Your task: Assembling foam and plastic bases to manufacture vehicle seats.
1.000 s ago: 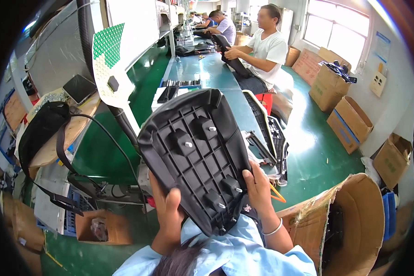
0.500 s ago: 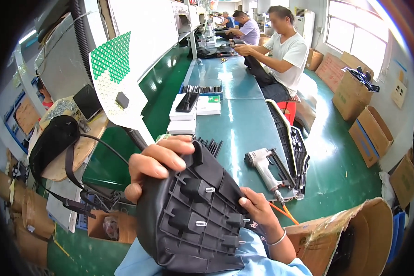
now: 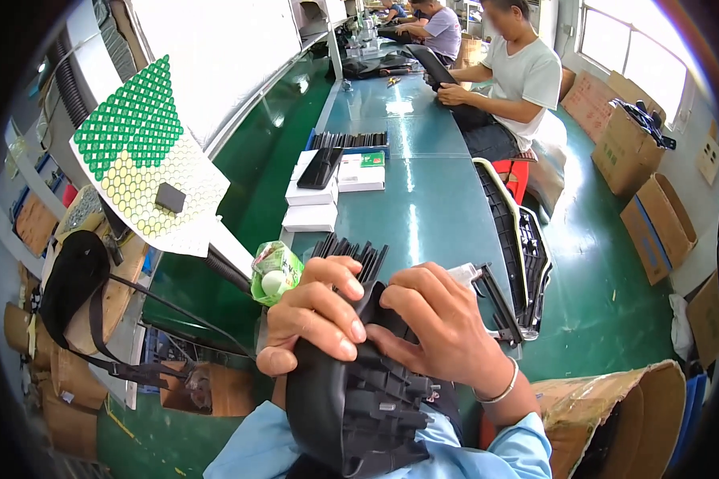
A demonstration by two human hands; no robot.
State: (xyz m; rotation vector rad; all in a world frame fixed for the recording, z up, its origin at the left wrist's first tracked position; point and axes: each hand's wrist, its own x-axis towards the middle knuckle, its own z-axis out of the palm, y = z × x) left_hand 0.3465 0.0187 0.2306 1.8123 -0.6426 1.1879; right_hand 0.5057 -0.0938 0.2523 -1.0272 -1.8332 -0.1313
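I hold a large black moulded plastic part (image 3: 359,403) with ribs and pegs close to my chest, at the near edge of a long green workbench (image 3: 423,199). My left hand (image 3: 315,315) grips its upper left rim, fingers curled over the edge. My right hand (image 3: 447,327), with a thin bracelet on the wrist, presses on the part's top from the right. Just beyond my fingers lies a row of thin black strips (image 3: 351,251) on the bench.
White boxes (image 3: 311,203) and a black tray of strips (image 3: 347,144) lie further along the bench. Black frames (image 3: 519,231) lean at its right edge. A seated person (image 3: 511,88) works ahead. Cardboard boxes (image 3: 655,223) stand on the right; an open one (image 3: 607,415) sits beside me.
The black part has come down from upright in front of me to low against my chest. My right hand moved from its lower edge onto its top beside the left hand.
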